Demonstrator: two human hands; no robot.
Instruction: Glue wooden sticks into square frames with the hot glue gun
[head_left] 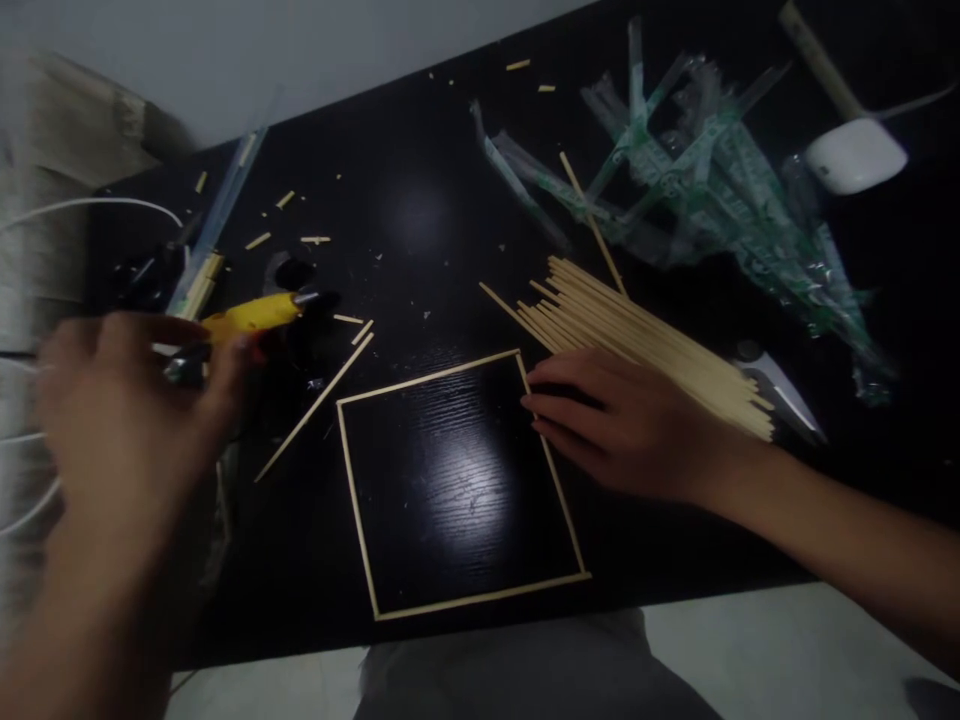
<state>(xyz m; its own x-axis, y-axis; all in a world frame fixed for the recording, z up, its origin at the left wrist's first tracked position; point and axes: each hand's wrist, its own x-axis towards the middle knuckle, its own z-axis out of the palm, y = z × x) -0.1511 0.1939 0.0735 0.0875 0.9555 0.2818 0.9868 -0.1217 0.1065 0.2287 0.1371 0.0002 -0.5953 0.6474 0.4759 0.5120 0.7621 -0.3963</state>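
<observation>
A square frame of thin wooden sticks (360, 500) lies flat on the black table (420, 230). My right hand (622, 425) rests on the table with fingers stretched out flat, its fingertips touching the frame's right side stick. Behind that hand lies a pile of several long wooden sticks (645, 330). My left hand (127, 420) is blurred by motion at the left, next to a yellow glue gun (255, 315) that lies with its nozzle pointing right; whether the fingers grip it is unclear. One loose stick (315, 405) lies slanted left of the frame.
Crumpled clear-and-green plastic wrappers (705, 190) cover the back right. A white device with a cable (855, 155) sits at the far right. A scissors blade (784, 390) shows beside the stick pile. Short stick offcuts (270, 220) and glue sticks (217, 215) lie at the back left.
</observation>
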